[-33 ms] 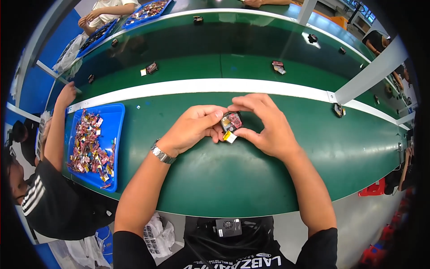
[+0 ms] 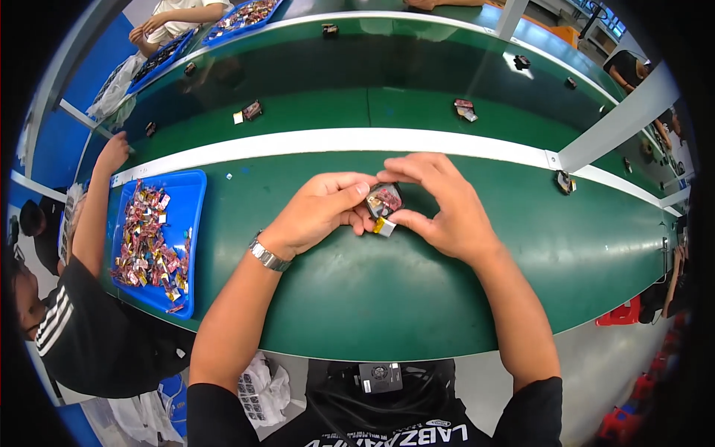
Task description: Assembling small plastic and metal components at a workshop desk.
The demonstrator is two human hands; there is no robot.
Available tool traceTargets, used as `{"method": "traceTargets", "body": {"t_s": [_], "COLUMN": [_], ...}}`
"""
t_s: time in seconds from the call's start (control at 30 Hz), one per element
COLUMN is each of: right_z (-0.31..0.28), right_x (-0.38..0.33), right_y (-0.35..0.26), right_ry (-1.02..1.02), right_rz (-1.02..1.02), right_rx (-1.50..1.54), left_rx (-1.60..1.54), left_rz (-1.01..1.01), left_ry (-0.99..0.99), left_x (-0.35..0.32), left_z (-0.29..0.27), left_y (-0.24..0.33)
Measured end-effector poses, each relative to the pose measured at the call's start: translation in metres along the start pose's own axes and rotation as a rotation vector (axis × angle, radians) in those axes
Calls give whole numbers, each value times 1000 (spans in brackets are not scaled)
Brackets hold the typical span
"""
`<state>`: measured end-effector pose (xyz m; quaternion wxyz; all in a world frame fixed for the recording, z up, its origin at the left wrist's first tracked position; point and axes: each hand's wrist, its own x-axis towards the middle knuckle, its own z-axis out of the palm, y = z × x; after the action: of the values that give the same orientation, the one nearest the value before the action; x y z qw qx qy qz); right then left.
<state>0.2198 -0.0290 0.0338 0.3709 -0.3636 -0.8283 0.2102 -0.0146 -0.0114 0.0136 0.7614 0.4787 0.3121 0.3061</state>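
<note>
Both hands meet over the middle of the long green table; the left hand and the right hand pinch between their fingertips a small dark rounded part with a reddish face and a yellow-and-silver tab; the part is held just above the table, its long axis tilted, the tab end pointing down toward the near edge, the dark end toward the far right; a metal wristwatch sits on the left wrist; at the near left a blue plastic tray holds a heap of similar small parts; beside it another person's arm reaches across.
</note>
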Motion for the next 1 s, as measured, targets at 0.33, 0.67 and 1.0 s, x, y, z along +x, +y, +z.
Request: {"method": "traceTargets", "body": {"t_s": [0.33, 0.67, 1.0], "right_z": [14, 5, 8], "right_x": [2, 4, 0], "right_y": [2, -1, 6], "right_ry": [121, 44, 60], "right_rz": [-123, -111, -54], "right_rx": [-145, -149, -36], "left_rx": [12, -11, 54], "left_rz": [142, 114, 146], "left_ry": [110, 114, 38], "left_x": [-1, 1, 3], "left_z": [15, 18, 22], "left_y": [-2, -6, -2]}}
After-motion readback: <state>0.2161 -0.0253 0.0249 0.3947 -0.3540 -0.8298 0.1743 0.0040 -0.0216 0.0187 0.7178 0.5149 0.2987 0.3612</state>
